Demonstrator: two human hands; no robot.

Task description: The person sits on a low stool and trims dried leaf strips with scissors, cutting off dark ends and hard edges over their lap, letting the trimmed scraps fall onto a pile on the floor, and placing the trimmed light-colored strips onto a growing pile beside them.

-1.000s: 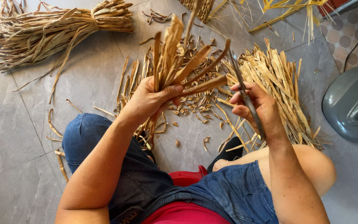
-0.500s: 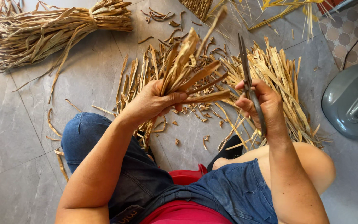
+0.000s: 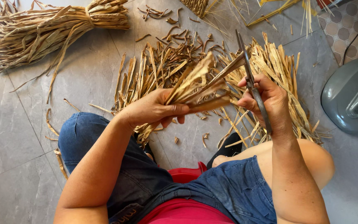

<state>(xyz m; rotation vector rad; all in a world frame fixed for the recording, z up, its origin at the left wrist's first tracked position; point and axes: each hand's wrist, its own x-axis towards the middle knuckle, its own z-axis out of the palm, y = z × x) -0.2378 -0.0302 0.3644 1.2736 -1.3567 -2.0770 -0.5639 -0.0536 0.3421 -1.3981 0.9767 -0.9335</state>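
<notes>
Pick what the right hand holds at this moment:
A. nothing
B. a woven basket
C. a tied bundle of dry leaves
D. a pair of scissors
D: the right hand grips a pair of scissors, blades pointing up beside the bunch of dry strips held in the left hand.

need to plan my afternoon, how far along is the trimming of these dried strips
Done, it seems: short offcuts litter the floor and loose strips lie piled ahead. In hand: the left hand grips a bunch of strips while the right hand works scissors at it. Left: a tied bundle looks untouched.
</notes>
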